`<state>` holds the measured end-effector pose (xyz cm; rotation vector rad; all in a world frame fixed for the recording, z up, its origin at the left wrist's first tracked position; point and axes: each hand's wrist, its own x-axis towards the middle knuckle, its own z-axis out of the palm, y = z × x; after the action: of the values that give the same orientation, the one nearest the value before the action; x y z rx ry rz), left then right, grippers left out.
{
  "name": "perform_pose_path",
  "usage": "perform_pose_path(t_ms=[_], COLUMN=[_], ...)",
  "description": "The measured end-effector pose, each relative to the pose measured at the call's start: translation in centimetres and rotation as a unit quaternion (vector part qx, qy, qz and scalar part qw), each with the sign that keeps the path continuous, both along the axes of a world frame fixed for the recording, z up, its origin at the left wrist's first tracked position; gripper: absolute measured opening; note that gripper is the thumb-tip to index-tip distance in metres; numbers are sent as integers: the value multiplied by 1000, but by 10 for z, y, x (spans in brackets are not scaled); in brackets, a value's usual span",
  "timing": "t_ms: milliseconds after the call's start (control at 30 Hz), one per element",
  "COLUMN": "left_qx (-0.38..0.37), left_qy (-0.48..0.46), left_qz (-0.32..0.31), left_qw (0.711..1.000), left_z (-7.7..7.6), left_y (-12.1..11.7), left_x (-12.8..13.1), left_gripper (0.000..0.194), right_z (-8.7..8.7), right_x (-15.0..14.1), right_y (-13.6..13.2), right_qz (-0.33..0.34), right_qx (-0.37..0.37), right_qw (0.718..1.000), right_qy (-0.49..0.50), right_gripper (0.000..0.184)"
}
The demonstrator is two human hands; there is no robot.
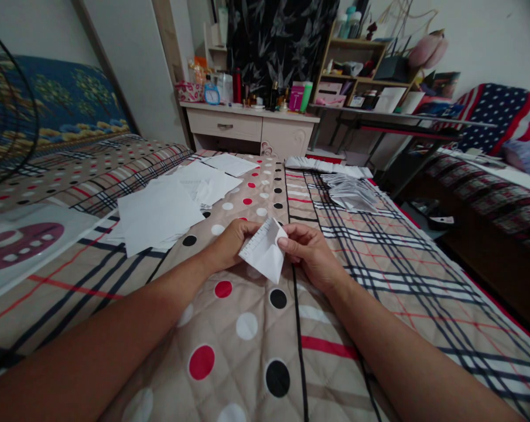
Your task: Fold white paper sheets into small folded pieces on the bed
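A small folded sheet of white paper [265, 253] with printed markings along one edge is held above the bedspread. My left hand [232, 243] grips its left side, with the fingers partly hidden behind it. My right hand [309, 249] pinches the right corner between thumb and fingers. Beyond my left hand, loose white sheets [159, 208] lie in an untidy pile, some with print on them. Farther off on the right is a stack of folded papers [350, 192], fanned over one another. Behind that stack runs a long row of folded papers [328, 166].
Under everything spreads a quilted bedspread [229, 340] with dots and plaid. A plastic bag [23, 246] lies at the left, near a fan [10, 105]. A dresser [225, 124] with bottles stands beyond the bed's far edge. On the right are a desk [405, 120] and a couch [475, 176].
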<state>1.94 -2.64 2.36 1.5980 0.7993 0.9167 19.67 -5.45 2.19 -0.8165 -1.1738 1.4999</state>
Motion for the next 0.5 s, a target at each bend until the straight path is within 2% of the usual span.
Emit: perform_pose_path(t_ms=[67,133,233,333,500], left_qx=[84,132,99,66,169], left_qy=[32,34,16,-3,43], left_qz=[-13,3,41,51,101], left_qw=[996,991,994,997,980], left_z=[-2,-4,-6,-5,4], left_y=[4,9,12,10,-4], left_x=[-3,-6,-9,-10,-8], left_gripper=[8,15,29,35,38], right_z=[1,1,-1,-5,-7], right_x=[1,3,6,8,7], right_y=[1,3,5,7,7], right_qz=[-29,-74,-132,-148,-152], right_qx=[8,18,20,9,14], right_qw=[999,996,988,985,983], right_qy=[-19,-44,-72,-84,-103], right_gripper=[23,24,26,29,35])
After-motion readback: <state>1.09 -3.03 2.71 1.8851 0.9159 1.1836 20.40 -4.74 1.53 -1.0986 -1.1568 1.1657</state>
